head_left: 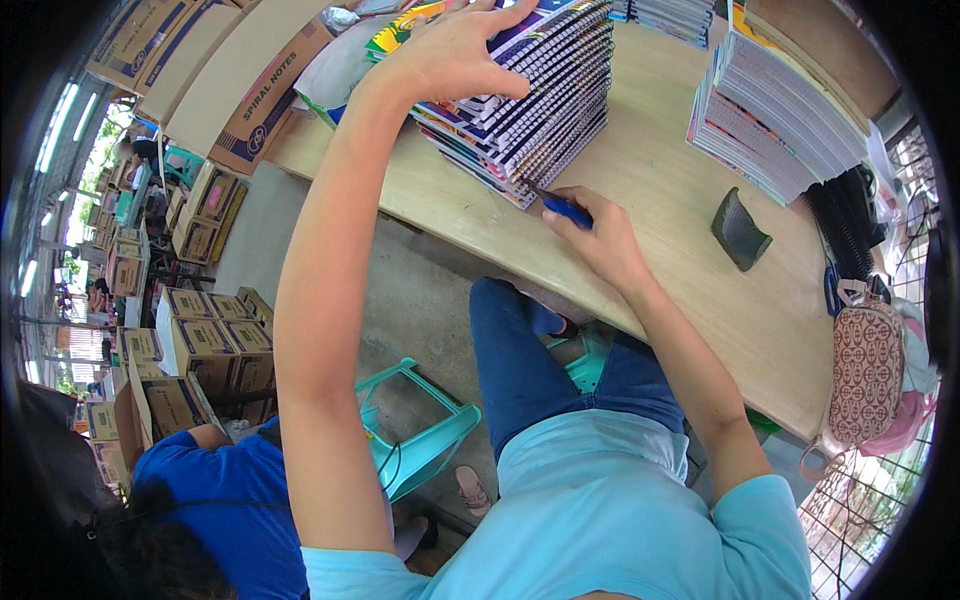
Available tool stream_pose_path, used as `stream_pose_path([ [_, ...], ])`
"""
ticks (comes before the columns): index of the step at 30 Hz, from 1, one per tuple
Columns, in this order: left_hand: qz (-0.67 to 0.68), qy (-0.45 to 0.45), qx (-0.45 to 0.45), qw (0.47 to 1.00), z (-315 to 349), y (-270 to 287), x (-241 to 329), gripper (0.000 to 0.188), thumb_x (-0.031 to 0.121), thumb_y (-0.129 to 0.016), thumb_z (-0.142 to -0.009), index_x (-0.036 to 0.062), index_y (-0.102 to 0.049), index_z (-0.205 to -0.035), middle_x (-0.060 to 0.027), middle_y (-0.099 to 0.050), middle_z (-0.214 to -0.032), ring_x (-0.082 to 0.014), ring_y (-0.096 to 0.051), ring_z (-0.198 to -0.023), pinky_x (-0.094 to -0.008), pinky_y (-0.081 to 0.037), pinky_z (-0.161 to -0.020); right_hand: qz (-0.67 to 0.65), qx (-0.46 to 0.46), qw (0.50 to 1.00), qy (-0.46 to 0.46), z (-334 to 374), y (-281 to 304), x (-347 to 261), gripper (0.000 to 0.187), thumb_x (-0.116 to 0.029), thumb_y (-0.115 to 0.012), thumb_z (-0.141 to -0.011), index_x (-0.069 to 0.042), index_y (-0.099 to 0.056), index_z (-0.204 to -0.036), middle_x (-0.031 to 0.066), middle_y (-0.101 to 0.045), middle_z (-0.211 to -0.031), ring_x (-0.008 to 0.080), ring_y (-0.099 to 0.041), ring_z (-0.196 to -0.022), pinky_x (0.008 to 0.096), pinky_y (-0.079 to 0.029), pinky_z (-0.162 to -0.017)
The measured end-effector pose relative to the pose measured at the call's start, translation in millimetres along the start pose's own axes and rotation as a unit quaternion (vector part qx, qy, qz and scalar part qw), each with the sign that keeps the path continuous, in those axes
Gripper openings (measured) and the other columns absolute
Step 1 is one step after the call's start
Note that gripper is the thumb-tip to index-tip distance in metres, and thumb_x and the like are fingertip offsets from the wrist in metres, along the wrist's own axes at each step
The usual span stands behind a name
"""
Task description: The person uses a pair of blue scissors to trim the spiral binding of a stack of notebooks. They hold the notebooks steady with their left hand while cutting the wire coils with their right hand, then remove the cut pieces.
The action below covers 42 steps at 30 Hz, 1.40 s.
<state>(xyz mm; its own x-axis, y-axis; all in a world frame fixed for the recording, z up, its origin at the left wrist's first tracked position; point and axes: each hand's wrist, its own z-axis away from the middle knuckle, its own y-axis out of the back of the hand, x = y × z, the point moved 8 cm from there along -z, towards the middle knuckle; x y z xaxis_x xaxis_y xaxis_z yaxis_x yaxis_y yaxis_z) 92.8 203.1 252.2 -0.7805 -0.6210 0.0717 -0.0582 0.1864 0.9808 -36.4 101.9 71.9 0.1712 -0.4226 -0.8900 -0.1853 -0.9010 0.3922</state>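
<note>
A tall stack of spiral notebooks (560,110) stands on the light wooden table (660,190), its coiled edges facing me and to the right. My left hand (455,60) lies across the top of the stack with thumb and fingers spread, and the upper picture edge cuts off part of it. Near the table's front edge, my right hand (605,235) is closed around a blue-handled hand tool (568,210) with a thin dark tip. That tip is at the bottom corner of the stack, by the lowest coils; whether it touches them I cannot tell.
Another notebook stack (770,120) stands at the back right. A dark curved piece (741,230) lies on the table, with a patterned pouch (866,345) by its right edge. Cardboard boxes (215,340), a turquoise stool (425,430) and a person in blue (220,500) are at the left.
</note>
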Motion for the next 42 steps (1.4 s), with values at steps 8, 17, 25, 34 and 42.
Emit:
stream_pose_path([
  [8, -0.002, 0.013, 0.0, 1.0, 0, 0, -2, 0.096, 0.04, -0.073, -0.065, 0.0126, -0.037, -0.149, -0.0322, -0.031, -0.15, -0.0442, -0.029, -0.141, -0.0446, -0.024, -0.117, 0.073, -0.009, 0.997, 0.012, 4, -3, 0, 0.036, -0.026, -0.068, -0.088, 0.005, -0.064, -0.107, 0.011, -0.066, -0.077, 0.02, -0.066, -0.07, 0.0338, -0.053, -0.063],
  [17, 0.008, -0.005, 0.005, 1.0, -2, -1, -1, 0.097, 0.038, -0.076, -0.065, 0.0114, -0.036, -0.149, -0.0357, -0.03, -0.148, -0.0448, -0.033, -0.139, -0.0413, -0.028, -0.115, 0.052, 0.004, 0.996, 0.076, 4, 5, -2, 0.039, -0.023, -0.071, -0.084, 0.007, -0.063, -0.108, 0.0178, -0.066, -0.093, 0.0232, -0.068, -0.082, 0.0307, -0.055, -0.07],
  [25, 0.011, 0.0, -0.004, 1.0, -3, -1, 0, 0.098, 0.039, -0.076, -0.066, 0.0114, -0.035, -0.15, -0.0358, -0.028, -0.149, -0.0451, -0.032, -0.139, -0.0413, -0.027, -0.116, 0.091, 0.045, 0.991, 0.085, 8, 3, 13, 0.038, -0.025, -0.077, -0.076, -0.006, -0.067, -0.108, 0.0132, -0.065, -0.103, 0.0317, -0.064, -0.094, 0.043, -0.048, -0.08],
  [34, 0.015, -0.007, -0.001, 1.0, -3, -2, -3, 0.097, 0.04, -0.074, -0.065, 0.0116, -0.036, -0.149, -0.0359, -0.027, -0.149, -0.0449, -0.031, -0.14, -0.041, -0.027, -0.116, -0.169, -0.234, 0.923, -0.255, -15, -10, 42, 0.032, -0.025, -0.066, -0.089, 0.005, -0.069, -0.102, 0.0048, -0.062, -0.065, 0.0117, -0.061, -0.062, 0.0246, -0.05, -0.06],
  [42, 0.009, 0.002, 0.004, 1.0, -2, -2, -2, 0.098, 0.04, -0.075, -0.065, 0.0111, -0.034, -0.15, -0.0362, -0.028, -0.149, -0.0457, -0.032, -0.139, -0.0426, -0.028, -0.116, 0.16, 0.075, 0.975, 0.136, 20, 0, -3, 0.04, -0.023, -0.074, -0.078, -0.001, -0.065, -0.11, 0.0197, -0.065, -0.099, 0.0332, -0.067, -0.079, 0.0401, -0.053, -0.072],
])
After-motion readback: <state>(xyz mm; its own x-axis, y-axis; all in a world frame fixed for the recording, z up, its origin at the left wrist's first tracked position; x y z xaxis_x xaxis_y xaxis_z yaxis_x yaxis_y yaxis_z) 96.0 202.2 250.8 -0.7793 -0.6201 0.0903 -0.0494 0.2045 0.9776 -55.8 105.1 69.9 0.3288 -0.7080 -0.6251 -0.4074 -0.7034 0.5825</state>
